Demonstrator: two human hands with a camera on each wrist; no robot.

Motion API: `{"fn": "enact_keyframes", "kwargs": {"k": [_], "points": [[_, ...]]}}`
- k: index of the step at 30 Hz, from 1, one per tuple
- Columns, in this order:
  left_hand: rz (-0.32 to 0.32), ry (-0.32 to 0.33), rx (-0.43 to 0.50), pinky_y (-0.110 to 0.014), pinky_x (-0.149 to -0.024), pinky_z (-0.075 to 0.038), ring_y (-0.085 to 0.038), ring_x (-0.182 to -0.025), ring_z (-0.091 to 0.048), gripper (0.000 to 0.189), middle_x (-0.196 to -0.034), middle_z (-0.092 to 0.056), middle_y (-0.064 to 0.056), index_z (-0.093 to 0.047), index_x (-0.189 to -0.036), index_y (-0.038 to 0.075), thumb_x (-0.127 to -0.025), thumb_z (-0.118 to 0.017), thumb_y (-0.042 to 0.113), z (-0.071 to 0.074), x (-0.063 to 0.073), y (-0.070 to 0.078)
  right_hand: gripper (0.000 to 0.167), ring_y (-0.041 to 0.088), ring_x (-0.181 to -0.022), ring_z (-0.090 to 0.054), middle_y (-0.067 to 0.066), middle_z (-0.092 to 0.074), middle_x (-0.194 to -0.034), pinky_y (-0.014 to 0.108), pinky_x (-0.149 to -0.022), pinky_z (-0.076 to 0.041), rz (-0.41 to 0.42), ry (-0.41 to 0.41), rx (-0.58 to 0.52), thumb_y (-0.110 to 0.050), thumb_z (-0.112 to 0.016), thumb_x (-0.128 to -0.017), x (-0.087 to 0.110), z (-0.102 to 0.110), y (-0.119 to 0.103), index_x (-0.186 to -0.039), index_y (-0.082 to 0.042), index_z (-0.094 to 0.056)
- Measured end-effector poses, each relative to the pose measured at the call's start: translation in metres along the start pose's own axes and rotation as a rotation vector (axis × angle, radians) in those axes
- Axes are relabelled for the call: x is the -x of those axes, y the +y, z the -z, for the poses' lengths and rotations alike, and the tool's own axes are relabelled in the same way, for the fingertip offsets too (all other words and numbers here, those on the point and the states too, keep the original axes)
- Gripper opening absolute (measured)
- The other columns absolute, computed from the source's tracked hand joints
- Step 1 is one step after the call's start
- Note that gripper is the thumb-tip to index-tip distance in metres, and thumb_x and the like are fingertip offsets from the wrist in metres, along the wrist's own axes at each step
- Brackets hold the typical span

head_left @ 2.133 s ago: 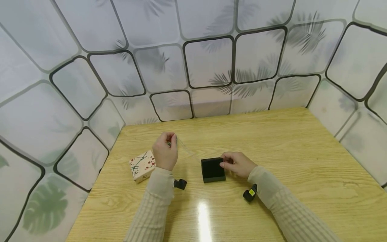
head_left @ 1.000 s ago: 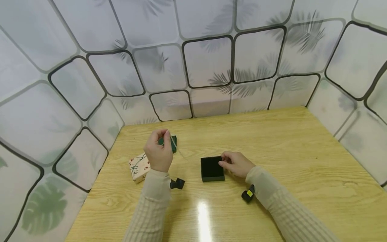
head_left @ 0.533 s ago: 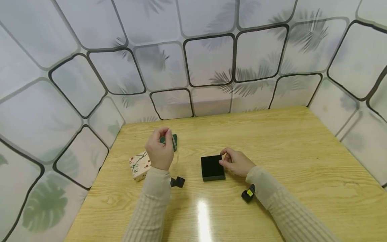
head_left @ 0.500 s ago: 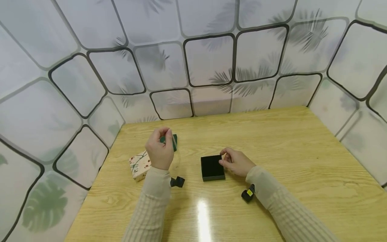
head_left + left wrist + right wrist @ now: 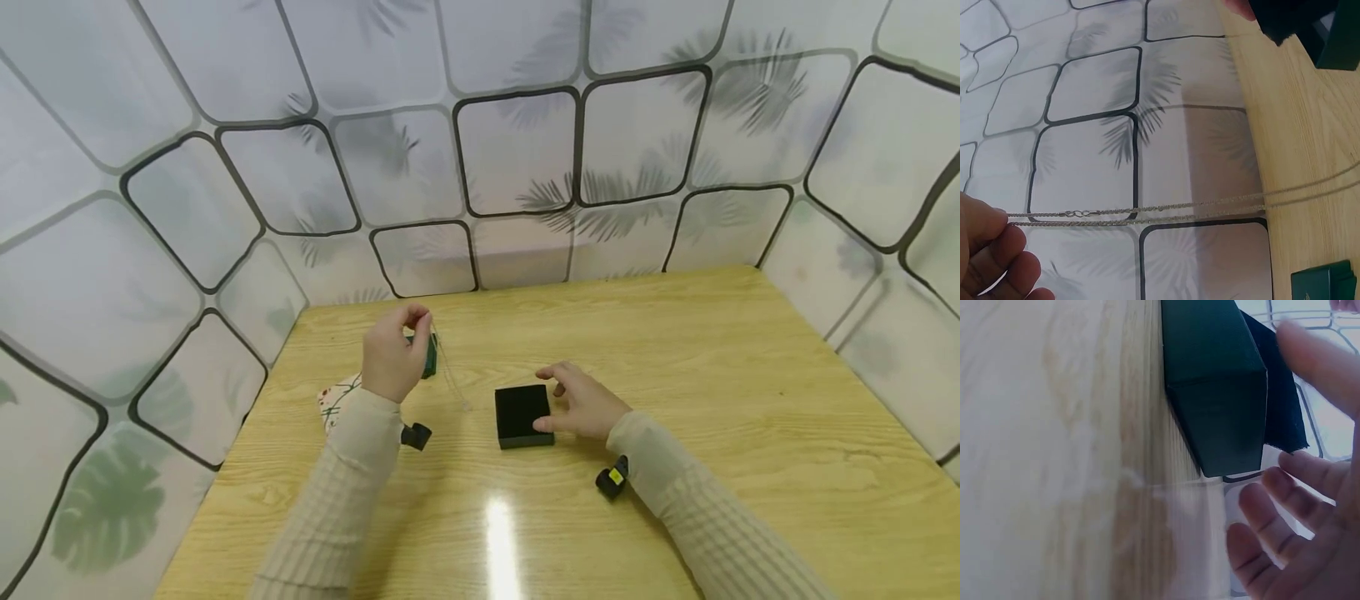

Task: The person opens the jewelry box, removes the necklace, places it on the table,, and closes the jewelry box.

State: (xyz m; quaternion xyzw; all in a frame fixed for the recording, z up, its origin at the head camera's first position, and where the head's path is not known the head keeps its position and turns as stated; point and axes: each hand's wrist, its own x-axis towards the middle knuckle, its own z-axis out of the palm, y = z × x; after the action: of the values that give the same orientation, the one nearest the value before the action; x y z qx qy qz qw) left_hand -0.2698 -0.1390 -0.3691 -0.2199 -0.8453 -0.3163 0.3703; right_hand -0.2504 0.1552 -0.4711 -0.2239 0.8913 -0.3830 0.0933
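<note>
In the head view my left hand (image 5: 393,354) pinches a thin silver-coloured chain necklace (image 5: 448,367) between thumb and forefinger, above the table's left part. Two strands run from those fingers in the left wrist view, with a clasp (image 5: 1077,214) near the fingertips. A dark green box with a black pad (image 5: 521,412) stands to the right. My right hand (image 5: 588,404) is around its right side, thumb and fingers spread apart. The right wrist view has the green box wall (image 5: 1216,394) and the black pad (image 5: 1285,394) standing out beyond it, close to the fingertips.
Behind the left hand lies a small dark green box part (image 5: 431,357), partly hidden. A cream floral box (image 5: 337,400) is partly covered by the left wrist. Wrist cameras hang by both sleeves. Patterned curtains border the wooden table (image 5: 637,333).
My left hand first shifted left, drawing the chain away from the black-padded box; now it is slightly higher and the chain hangs lower right. My right thumb and fingers have spread wider.
</note>
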Motion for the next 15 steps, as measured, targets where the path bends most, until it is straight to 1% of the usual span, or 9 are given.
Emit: {"fn": "enact_keyframes", "kwargs": {"k": [3, 6, 10, 15], "points": [[-0.012, -0.042, -0.024, -0.033, -0.056, -0.048, -0.021, -0.071, -0.062, 0.010, -0.081, -0.067, -0.009, -0.068, -0.093, 0.002, -0.094, -0.061, 0.009, 0.003, -0.004, -0.006, 0.097, 0.023, -0.119, -0.047, 0.000, -0.036, -0.144, 0.043, -0.093, -0.046, 0.021, -0.047, 0.020, -0.052, -0.080, -0.072, -0.002, -0.002, 0.001, -0.148, -0.014, -0.034], [-0.023, -0.082, -0.049, -0.035, -0.060, -0.050, -0.021, -0.069, -0.062, 0.007, -0.081, -0.067, -0.009, -0.067, -0.092, 0.002, -0.093, -0.062, 0.008, 0.006, -0.008, -0.011, 0.104, 0.026, -0.122, -0.045, 0.005, -0.032, -0.149, 0.045, -0.098, -0.043, 0.052, -0.078, 0.049, -0.052, -0.082, -0.069, -0.002, -0.003, 0.002, -0.149, -0.010, -0.030], [-0.027, -0.140, -0.088, -0.035, -0.058, -0.049, -0.020, -0.066, -0.061, 0.005, -0.080, -0.067, -0.009, -0.067, -0.092, 0.002, -0.092, -0.064, 0.007, 0.010, -0.013, -0.015, 0.105, 0.029, -0.122, -0.045, 0.009, -0.034, -0.148, 0.047, -0.099, -0.042, 0.063, -0.100, 0.069, -0.048, -0.083, -0.070, -0.001, -0.004, 0.000, -0.149, -0.007, -0.029], [-0.017, -0.209, -0.117, -0.035, -0.059, -0.050, -0.021, -0.069, -0.061, 0.007, -0.081, -0.066, -0.009, -0.067, -0.094, 0.003, -0.093, -0.063, 0.008, 0.013, -0.020, -0.016, 0.100, 0.029, -0.121, -0.046, 0.009, -0.040, -0.143, 0.048, -0.100, -0.041, 0.053, -0.106, 0.080, -0.045, -0.084, -0.071, 0.001, -0.004, -0.004, -0.147, -0.006, -0.032]]}}
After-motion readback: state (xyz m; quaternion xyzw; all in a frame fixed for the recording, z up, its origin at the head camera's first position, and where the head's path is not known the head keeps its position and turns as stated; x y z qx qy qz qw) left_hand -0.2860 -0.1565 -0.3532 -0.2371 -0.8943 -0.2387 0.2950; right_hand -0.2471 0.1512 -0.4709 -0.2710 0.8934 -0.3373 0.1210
